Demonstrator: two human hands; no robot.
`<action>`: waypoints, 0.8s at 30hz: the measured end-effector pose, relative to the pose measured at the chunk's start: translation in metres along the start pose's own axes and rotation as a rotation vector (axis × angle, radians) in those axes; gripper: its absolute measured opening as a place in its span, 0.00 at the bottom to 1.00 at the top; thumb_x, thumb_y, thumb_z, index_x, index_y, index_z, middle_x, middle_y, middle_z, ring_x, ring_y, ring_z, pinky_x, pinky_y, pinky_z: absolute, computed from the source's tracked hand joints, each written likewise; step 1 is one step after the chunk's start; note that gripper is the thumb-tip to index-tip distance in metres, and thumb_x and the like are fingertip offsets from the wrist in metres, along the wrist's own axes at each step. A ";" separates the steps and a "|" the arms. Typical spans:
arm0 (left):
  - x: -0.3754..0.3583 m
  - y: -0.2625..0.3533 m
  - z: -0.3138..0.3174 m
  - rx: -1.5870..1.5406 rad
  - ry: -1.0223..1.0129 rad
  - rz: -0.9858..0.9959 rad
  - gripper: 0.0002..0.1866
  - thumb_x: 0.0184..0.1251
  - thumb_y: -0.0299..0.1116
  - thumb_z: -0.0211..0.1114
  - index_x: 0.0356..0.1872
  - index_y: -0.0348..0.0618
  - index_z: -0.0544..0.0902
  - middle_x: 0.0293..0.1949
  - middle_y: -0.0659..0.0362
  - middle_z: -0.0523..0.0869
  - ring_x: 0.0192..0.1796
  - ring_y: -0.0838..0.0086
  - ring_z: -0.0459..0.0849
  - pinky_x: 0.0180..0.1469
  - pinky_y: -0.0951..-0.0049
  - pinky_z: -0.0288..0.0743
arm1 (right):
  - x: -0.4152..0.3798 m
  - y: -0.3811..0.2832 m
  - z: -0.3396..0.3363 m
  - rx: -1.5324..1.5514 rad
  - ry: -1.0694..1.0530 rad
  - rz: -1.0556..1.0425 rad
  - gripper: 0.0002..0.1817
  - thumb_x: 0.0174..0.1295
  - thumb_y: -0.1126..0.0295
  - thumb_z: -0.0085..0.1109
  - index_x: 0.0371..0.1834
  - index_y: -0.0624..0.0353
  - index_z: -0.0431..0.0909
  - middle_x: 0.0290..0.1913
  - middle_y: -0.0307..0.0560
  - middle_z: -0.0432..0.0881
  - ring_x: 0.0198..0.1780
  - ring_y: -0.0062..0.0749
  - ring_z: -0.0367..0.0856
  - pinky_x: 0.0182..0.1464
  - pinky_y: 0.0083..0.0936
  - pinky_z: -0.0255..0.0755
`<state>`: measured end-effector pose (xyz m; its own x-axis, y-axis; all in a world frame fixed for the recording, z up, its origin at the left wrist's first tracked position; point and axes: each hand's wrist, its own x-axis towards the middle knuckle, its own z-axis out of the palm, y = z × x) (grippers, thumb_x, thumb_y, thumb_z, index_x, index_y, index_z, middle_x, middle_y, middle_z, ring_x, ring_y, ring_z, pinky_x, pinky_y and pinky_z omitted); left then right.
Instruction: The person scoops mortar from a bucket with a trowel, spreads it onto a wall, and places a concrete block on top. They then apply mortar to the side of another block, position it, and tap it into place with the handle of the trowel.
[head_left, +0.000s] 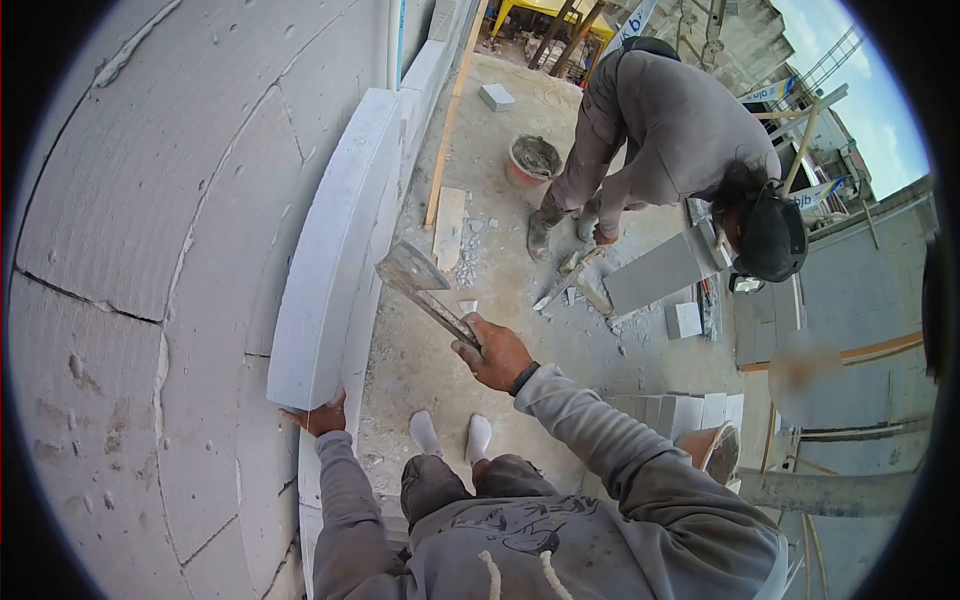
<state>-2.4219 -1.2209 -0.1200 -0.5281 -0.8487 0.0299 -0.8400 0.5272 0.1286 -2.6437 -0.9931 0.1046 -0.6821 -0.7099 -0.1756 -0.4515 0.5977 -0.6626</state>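
A long pale aerated-concrete block [318, 270] lies along the top of a low course beside the wall on my left. My left hand [322, 414] is curled around the block's near end, its fingers partly hidden. My right hand [493, 353] is closed around the handle of a hatchet [412, 270], a metal tool with a broad, flat head. The hatchet's head points toward the block and is raised over the floor, apart from the block.
A bent-over co-worker [670, 130] is by a grey block [660, 268] on the right. A mortar bucket [533, 160] stands farther off. Rubble and a wooden board [449, 228] lie on the floor. Another bucket [718, 455] and stacked blocks [677, 415] are behind my right arm.
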 end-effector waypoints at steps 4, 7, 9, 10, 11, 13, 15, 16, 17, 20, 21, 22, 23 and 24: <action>-0.003 0.014 -0.019 0.075 -0.144 -0.056 0.42 0.51 0.68 0.51 0.65 0.55 0.61 0.66 0.57 0.61 0.69 0.57 0.53 0.64 0.36 0.26 | -0.087 0.064 0.009 -0.169 -0.222 0.377 0.18 0.55 0.59 0.54 0.44 0.59 0.68 0.34 0.59 0.79 0.39 0.54 0.77 0.41 0.44 0.69; -0.004 0.023 -0.029 0.174 -0.209 -0.127 0.48 0.49 0.70 0.52 0.64 0.43 0.60 0.64 0.54 0.64 0.68 0.58 0.56 0.63 0.35 0.23 | -0.154 0.128 0.038 -0.183 -0.482 0.623 0.19 0.50 0.60 0.54 0.43 0.59 0.76 0.39 0.59 0.80 0.44 0.51 0.78 0.46 0.40 0.71; -0.008 0.038 -0.035 0.341 -0.334 -0.312 0.53 0.50 0.74 0.44 0.67 0.38 0.52 0.67 0.51 0.56 0.69 0.63 0.53 0.63 0.34 0.28 | -0.205 0.180 0.063 -0.118 -0.660 0.857 0.20 0.45 0.61 0.54 0.42 0.58 0.79 0.42 0.59 0.80 0.47 0.49 0.78 0.48 0.38 0.71; -0.012 0.041 -0.029 0.359 -0.329 -0.266 0.53 0.50 0.74 0.44 0.67 0.38 0.52 0.67 0.51 0.56 0.69 0.63 0.53 0.63 0.34 0.28 | -0.232 0.206 0.074 -0.074 -0.753 0.975 0.20 0.44 0.62 0.54 0.41 0.58 0.80 0.43 0.58 0.80 0.47 0.48 0.78 0.47 0.37 0.72; -0.019 0.037 -0.015 0.254 -0.202 -0.337 0.54 0.48 0.72 0.50 0.65 0.35 0.52 0.66 0.49 0.57 0.69 0.62 0.54 0.63 0.34 0.29 | -0.255 0.215 0.072 -0.087 -0.767 1.023 0.21 0.43 0.62 0.55 0.42 0.57 0.80 0.43 0.56 0.80 0.48 0.46 0.78 0.47 0.36 0.72; -0.033 0.045 -0.009 0.168 -0.079 -0.369 0.56 0.45 0.70 0.57 0.64 0.31 0.52 0.65 0.47 0.59 0.69 0.61 0.54 0.63 0.34 0.29 | -0.292 0.215 0.055 -0.080 -0.802 1.054 0.19 0.44 0.60 0.60 0.37 0.59 0.81 0.37 0.52 0.82 0.38 0.41 0.81 0.40 0.33 0.74; -0.053 0.065 -0.017 0.161 -0.159 -0.422 0.57 0.45 0.70 0.57 0.64 0.31 0.51 0.66 0.48 0.57 0.70 0.62 0.53 0.63 0.33 0.32 | -0.319 0.226 0.044 -0.020 -0.815 1.039 0.18 0.45 0.58 0.64 0.31 0.62 0.82 0.29 0.49 0.84 0.27 0.37 0.83 0.35 0.30 0.76; -0.064 0.073 -0.017 0.186 -0.151 -0.396 0.57 0.45 0.70 0.57 0.64 0.31 0.51 0.66 0.48 0.57 0.70 0.62 0.53 0.63 0.33 0.32 | -0.334 0.244 0.053 0.009 -0.834 1.096 0.20 0.44 0.56 0.65 0.34 0.61 0.82 0.33 0.50 0.83 0.31 0.38 0.83 0.37 0.31 0.76; -0.077 0.084 -0.015 0.173 -0.215 -0.339 0.56 0.46 0.69 0.58 0.64 0.31 0.52 0.66 0.48 0.57 0.70 0.62 0.51 0.63 0.34 0.32 | -0.351 0.257 0.061 0.032 -0.857 1.149 0.22 0.43 0.55 0.66 0.36 0.61 0.82 0.36 0.51 0.83 0.35 0.39 0.83 0.40 0.31 0.76; -0.119 0.129 -0.023 0.250 -0.427 -0.158 0.52 0.50 0.64 0.58 0.64 0.32 0.51 0.67 0.50 0.57 0.70 0.65 0.51 0.64 0.37 0.33 | -0.377 0.276 0.073 0.008 -0.673 1.239 0.27 0.41 0.53 0.67 0.41 0.61 0.81 0.43 0.53 0.81 0.44 0.41 0.81 0.46 0.31 0.73; -0.134 0.145 -0.034 0.245 -0.448 -0.019 0.48 0.50 0.61 0.61 0.64 0.36 0.53 0.66 0.53 0.58 0.70 0.65 0.52 0.65 0.38 0.34 | -0.382 0.287 0.079 0.035 -0.661 1.245 0.28 0.41 0.52 0.67 0.43 0.61 0.80 0.45 0.53 0.80 0.46 0.42 0.79 0.48 0.31 0.72; -0.142 0.156 -0.039 0.242 -0.473 0.084 0.45 0.51 0.58 0.62 0.63 0.39 0.55 0.66 0.55 0.59 0.70 0.66 0.52 0.65 0.38 0.33 | -0.392 0.298 0.087 0.065 -0.653 1.248 0.30 0.40 0.52 0.68 0.44 0.60 0.79 0.47 0.54 0.80 0.49 0.43 0.78 0.50 0.31 0.71; -0.148 0.172 -0.046 0.252 -0.500 0.119 0.44 0.51 0.56 0.63 0.63 0.41 0.56 0.66 0.55 0.59 0.70 0.67 0.51 0.65 0.38 0.33 | -0.402 0.311 0.095 0.109 -0.584 1.279 0.30 0.39 0.52 0.68 0.44 0.60 0.80 0.46 0.53 0.80 0.47 0.43 0.79 0.49 0.30 0.71; -0.152 0.183 -0.050 0.233 -0.489 0.168 0.44 0.50 0.56 0.63 0.63 0.40 0.56 0.66 0.55 0.60 0.70 0.67 0.51 0.65 0.38 0.33 | -0.405 0.311 0.090 0.152 -0.538 1.270 0.30 0.39 0.51 0.68 0.43 0.63 0.80 0.45 0.55 0.80 0.47 0.44 0.79 0.49 0.31 0.71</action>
<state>-2.4892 -0.9969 -0.0519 -0.6067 -0.6631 -0.4384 -0.7155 0.6958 -0.0623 -2.4557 -0.5535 -0.0961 -0.2550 0.2080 -0.9443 0.3945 0.9140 0.0948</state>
